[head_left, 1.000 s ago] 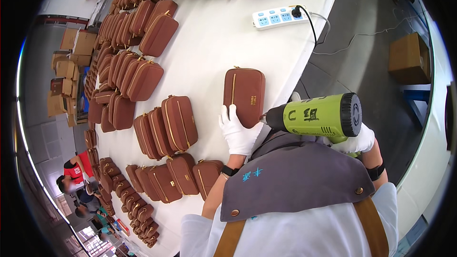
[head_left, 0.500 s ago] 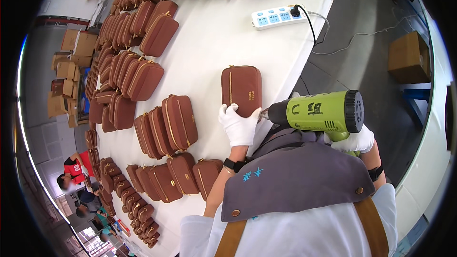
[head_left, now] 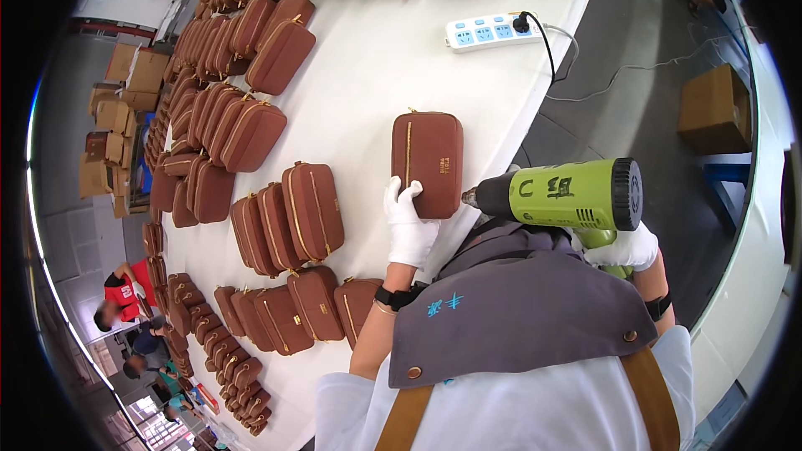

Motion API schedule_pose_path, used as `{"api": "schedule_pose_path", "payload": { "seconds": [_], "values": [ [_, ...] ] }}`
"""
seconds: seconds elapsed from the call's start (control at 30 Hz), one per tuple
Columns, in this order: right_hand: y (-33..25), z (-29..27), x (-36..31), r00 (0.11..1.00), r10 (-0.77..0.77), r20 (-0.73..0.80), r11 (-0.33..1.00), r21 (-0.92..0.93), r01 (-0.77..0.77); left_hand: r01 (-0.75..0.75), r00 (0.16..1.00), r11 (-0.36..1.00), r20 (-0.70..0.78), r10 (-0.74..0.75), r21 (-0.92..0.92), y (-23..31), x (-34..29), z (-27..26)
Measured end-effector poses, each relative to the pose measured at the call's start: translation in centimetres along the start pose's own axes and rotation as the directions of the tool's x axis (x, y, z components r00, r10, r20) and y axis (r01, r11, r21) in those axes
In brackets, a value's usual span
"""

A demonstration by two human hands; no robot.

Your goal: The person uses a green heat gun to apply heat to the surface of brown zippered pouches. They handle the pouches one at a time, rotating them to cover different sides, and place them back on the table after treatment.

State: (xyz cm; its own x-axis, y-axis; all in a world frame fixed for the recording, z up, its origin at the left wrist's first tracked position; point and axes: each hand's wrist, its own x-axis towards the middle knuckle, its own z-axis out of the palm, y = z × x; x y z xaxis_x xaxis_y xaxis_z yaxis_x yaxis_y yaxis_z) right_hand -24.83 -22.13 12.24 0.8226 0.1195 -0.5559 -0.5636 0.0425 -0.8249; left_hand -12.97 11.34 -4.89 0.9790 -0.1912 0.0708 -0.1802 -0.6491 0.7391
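Note:
A brown zippered bag point(head_left: 436, 159) with gold lettering and a gold zip lies near the table edge in front of me. My left hand point(head_left: 409, 221), in a white glove, grips its lower left corner, with fingertips on the front beside the zip. In my right hand point(head_left: 631, 249), also gloved, is a green heat gun point(head_left: 561, 194), its handle largely hidden under the barrel. The dark nozzle points left, just beside the bag's lower right corner, with no visible contact.
Rows of similar brown bags point(head_left: 309, 210) stand along the white table point(head_left: 368, 100) to the left. A white power strip point(head_left: 493, 32) lies at the far right edge, its cable hanging to the floor. A cardboard box point(head_left: 714, 108) sits beyond. Several people work far left.
My left hand has shifted from across the bag's bottom edge to its lower left corner, and the thumb has left the right corner. The heat gun has barely moved.

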Motion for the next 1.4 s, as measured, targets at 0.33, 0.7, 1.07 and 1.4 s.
{"api": "schedule_pose_path", "payload": {
  "seconds": [0.33,0.7,1.07,1.4],
  "values": [
    [-0.1,0.1,0.4,0.998,-0.054,0.032,0.998,0.012,0.054,0.004,1.0,0.989,0.004,-0.003,-0.149,-0.7,0.0,-3.1],
    [-0.7,-0.7,1.5,0.987,-0.078,0.138,0.981,-0.168,0.101,-0.07,0.991,0.997,-0.116,0.073,0.03,0.7,0.0,-2.2],
    [-1.3,-1.5,2.3,0.997,-0.073,-0.017,0.993,-0.099,0.071,-0.171,0.984,0.882,0.023,0.179,0.439,6.6,2.8,-2.0],
    [-2.3,-0.9,4.8,0.975,-0.162,-0.153,0.982,0.071,0.174,-0.275,0.954,0.889,-0.007,0.298,0.366,7.2,10.1,-0.2]
  ]
}}
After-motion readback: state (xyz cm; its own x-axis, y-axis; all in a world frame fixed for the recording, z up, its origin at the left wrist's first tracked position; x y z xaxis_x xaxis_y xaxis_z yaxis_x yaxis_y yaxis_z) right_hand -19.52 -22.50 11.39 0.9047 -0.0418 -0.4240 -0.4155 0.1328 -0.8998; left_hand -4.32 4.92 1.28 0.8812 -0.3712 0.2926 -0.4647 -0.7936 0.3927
